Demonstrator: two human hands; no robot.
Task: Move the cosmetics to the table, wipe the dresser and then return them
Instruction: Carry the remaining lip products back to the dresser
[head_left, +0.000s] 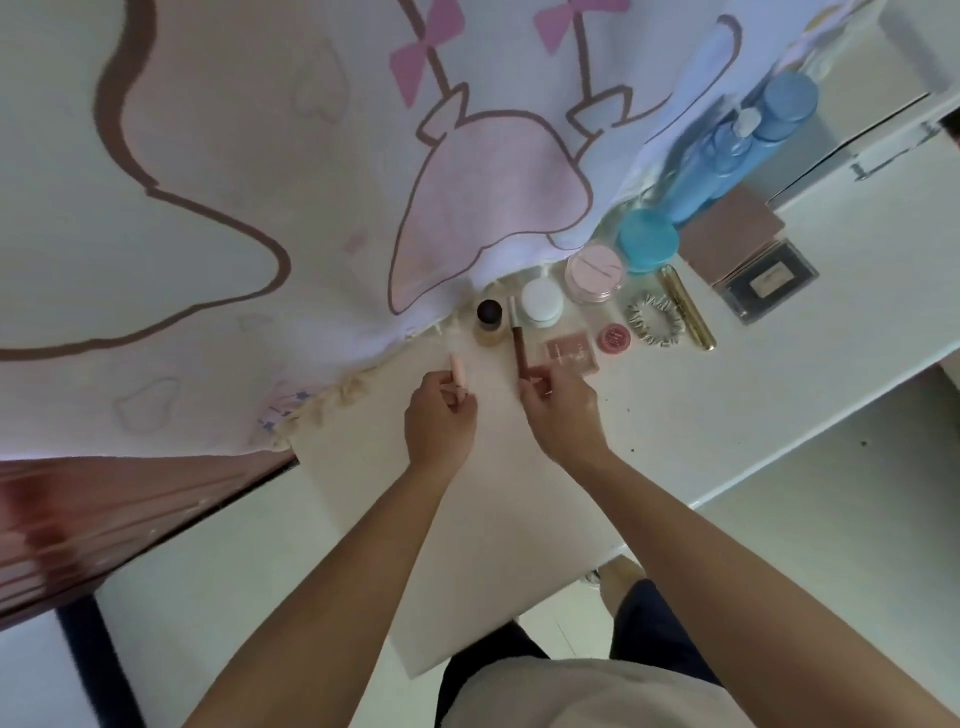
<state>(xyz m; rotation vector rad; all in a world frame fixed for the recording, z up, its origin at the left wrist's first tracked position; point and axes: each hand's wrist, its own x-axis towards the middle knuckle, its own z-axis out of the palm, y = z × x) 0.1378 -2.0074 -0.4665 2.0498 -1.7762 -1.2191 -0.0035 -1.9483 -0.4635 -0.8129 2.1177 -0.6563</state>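
Pink and pale, a slim tube is pinched in the curled fingers of my left hand, its free end pointing to twelve o'clock. At three o'clock from it, my right hand grips the near end of a dark brown stick, which also points to twelve. Both are low over the white desk; I cannot tell whether they touch it.

Between the two at twelve o'clock stands a foundation bottle with a dark cap. From my right hand, a pink palette lies at twelve and a white jar stands beyond it. Out toward two o'clock are a small red pot, a pink-lidded jar, a blue-lidded jar, a scrunchie, a gold tube and tall blue bottles. A blanket with pink drawings fills ten to twelve o'clock.
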